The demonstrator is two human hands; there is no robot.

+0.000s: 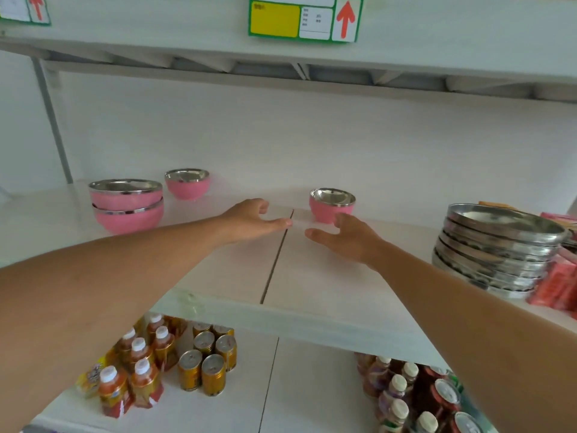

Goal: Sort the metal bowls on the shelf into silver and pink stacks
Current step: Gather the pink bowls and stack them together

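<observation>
Frame centre, white shelf (312, 276) | left hand (249, 221) open, empty | right hand (346, 237) open, fingertips at small pink metal bowl (331, 204) | two-bowl pink stack (126, 206) left

Pink bowl (332, 205) glossy metal inside; shelf (312, 276) matt.

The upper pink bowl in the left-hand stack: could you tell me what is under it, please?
Under the upper pink bowl sits a second pink bowl, nested upright on the shelf. The lower bowl's inside is covered.

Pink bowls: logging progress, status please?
Left hand and right hand open, empty. Small pink metal bowl loose before right fingers; two-bowl pink stack far left. Path unobstructed.
</observation>
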